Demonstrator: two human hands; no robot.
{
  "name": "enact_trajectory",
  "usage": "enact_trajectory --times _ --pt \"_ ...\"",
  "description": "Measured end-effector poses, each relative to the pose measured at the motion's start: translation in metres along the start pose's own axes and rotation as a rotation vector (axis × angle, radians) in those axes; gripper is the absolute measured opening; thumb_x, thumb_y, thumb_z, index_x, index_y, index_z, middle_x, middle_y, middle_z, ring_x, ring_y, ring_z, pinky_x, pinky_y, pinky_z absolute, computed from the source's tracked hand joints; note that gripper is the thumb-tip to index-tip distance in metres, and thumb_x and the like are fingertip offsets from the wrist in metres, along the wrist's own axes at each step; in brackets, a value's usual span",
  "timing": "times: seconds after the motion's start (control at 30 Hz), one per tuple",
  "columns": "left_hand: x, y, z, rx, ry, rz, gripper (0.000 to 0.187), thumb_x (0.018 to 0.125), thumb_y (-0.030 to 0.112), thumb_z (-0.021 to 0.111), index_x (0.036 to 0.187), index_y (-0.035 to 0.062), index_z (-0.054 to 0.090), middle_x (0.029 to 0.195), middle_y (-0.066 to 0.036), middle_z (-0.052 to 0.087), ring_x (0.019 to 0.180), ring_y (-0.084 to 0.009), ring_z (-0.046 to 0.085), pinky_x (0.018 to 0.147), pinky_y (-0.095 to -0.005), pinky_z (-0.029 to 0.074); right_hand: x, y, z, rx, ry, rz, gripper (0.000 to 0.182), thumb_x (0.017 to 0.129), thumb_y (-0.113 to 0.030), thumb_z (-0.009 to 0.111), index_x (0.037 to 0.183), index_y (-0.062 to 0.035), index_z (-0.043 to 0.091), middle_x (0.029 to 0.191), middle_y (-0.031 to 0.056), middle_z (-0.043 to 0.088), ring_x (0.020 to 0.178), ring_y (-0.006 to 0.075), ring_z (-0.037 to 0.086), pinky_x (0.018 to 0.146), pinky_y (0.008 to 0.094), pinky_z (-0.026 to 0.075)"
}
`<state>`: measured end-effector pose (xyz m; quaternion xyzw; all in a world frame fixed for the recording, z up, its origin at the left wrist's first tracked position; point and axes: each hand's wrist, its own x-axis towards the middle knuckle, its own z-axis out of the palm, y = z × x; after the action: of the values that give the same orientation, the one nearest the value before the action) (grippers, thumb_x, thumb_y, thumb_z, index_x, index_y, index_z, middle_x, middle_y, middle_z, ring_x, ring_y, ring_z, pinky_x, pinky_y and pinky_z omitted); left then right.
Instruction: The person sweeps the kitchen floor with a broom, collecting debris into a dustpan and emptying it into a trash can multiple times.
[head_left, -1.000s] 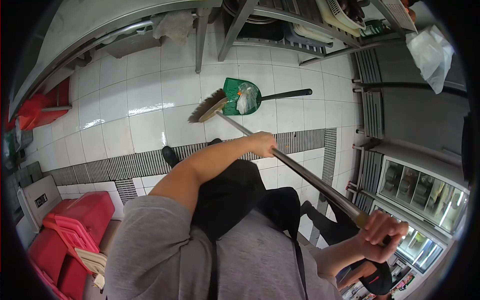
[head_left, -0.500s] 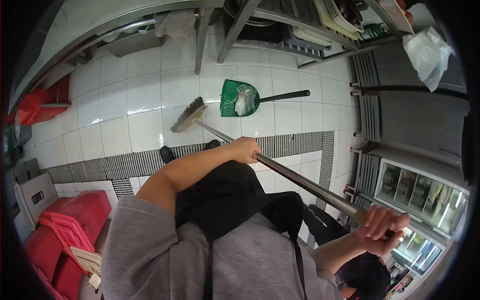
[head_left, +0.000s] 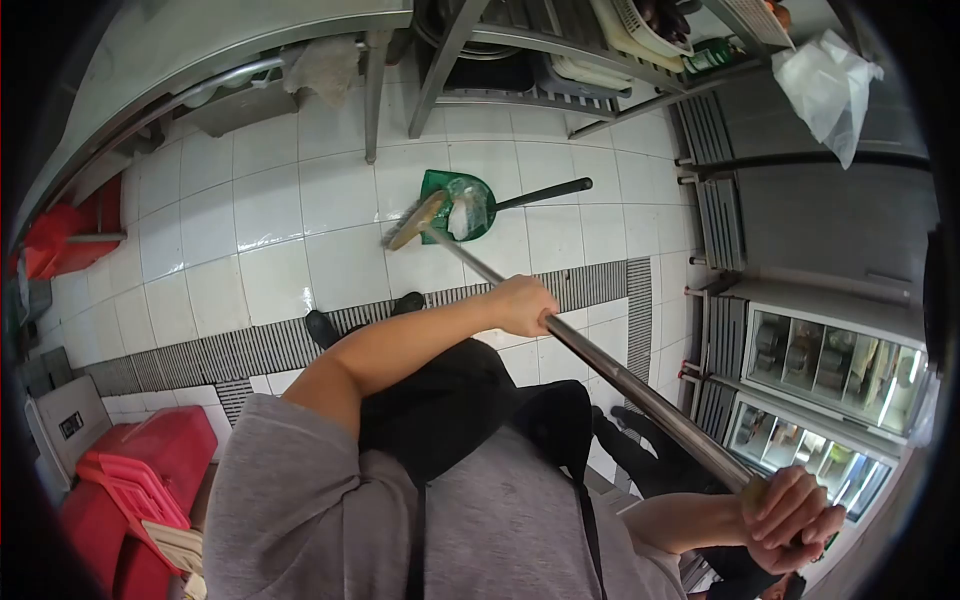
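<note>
Over on the near left, the red tubs (head_left: 160,455) sit low beside the ribbed drain strip (head_left: 200,349), and two dark shoes (head_left: 320,328) stand on the strip's edge; the glossy tiles (head_left: 270,200) look slick, so a hard lean on the pole could cost some footing! Just right of that, on the far side of the strip, here's the broom head (head_left: 418,222), tilted and overlapping the open left edge of the green dustpan (head_left: 432,184); whether it touches or hovers, I can't tell. Too firm a shove there and the pan, which nobody is holding, could skid off to the right. Inside it lies crumpled clear plastic (head_left: 462,205), light stuff by the look of it, and bristles catching it on a backward stroke could drag it out onto the floor. The pan's black handle (head_left: 545,192) points right, loose on the tiles, an easy thing to kick!

Now the hands, well apart: the left hand (head_left: 522,305) is wrapped round the middle of the metal pole (head_left: 650,400), the right hand (head_left: 792,518) closed round its top end at the near right. Behind that pole, another person (head_left: 640,450) in dark clothing is close by, and a wide swing of the top end, steered by that right grip, could bump them
</note>
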<state>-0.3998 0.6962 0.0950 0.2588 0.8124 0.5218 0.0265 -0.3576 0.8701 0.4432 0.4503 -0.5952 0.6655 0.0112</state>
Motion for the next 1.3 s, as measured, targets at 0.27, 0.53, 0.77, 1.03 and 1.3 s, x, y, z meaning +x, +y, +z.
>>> enact_trajectory --times 0.27,0.53,0.77,1.03,1.3 --pt "-0.008 -0.066 0.034 -0.091 -0.079 -0.001 0.021 0.058 0.026 0.061 0.055 0.0075 0.051 0.053 -0.013 0.05 0.055 -0.0343 0.05 0.049 -0.0416 0.038 -0.012 0.069 0.019 -0.019 0.148 0.089 0.017 0.086 -0.02 0.04 0.081 -0.004 0.04 0.044 0.0002 0.044 0.034 0.01 0.043 0.035 0.0214 0.035" --pt "-0.01 0.002 0.01 -0.049 0.035 -0.048 0.019 0.057 0.024 0.06 0.052 0.0079 0.051 0.05 -0.011 0.05 0.051 -0.0317 0.051 0.048 -0.0412 0.039 -0.012 0.009 -0.01 0.008 0.16 -0.026 0.014 0.084 -0.018 0.047 0.078 -0.007 0.042 0.044 -0.0016 0.048 0.033 0.0055 0.044 0.033 0.0183 0.038" --pt "-0.019 -0.073 0.034 -0.067 0.002 -0.076 0.02 0.053 0.019 0.058 0.05 0.0069 0.042 0.05 -0.014 0.046 0.052 -0.0355 0.047 0.047 -0.0432 0.036 -0.014 0.079 0.016 0.034 0.205 0.118 0.017 0.086 -0.02 0.043 0.078 -0.0044 0.04 0.044 -0.0003 0.043 0.033 0.0097 0.041 0.034 0.0218 0.033" --pt "0.012 -0.019 0.022 -0.04 0.118 0.078 0.035 0.069 0.033 0.059 0.048 0.0099 0.043 0.049 -0.012 0.046 0.05 -0.0343 0.048 0.045 -0.0416 0.037 -0.001 0.015 0.002 -0.015 0.059 -0.096 0.014 0.083 -0.015 0.047 0.073 -0.0067 0.043 0.041 -0.0017 0.047 0.033 0.0072 0.047 0.033 0.0181 0.04" --pt "-0.011 -0.037 0.029 -0.087 0.02 -0.069 0.019 0.06 0.024 0.06 0.055 0.0074 0.053 0.052 -0.011 0.052 0.053 -0.0313 0.052 0.049 -0.0398 0.041 0.01 0.056 0.004 0.085 0.163 0.051 0.018 0.083 -0.022 0.05 0.079 -0.0076 0.039 0.042 -0.0022 0.046 0.031 0.0067 0.043 0.031 0.0173 0.034"
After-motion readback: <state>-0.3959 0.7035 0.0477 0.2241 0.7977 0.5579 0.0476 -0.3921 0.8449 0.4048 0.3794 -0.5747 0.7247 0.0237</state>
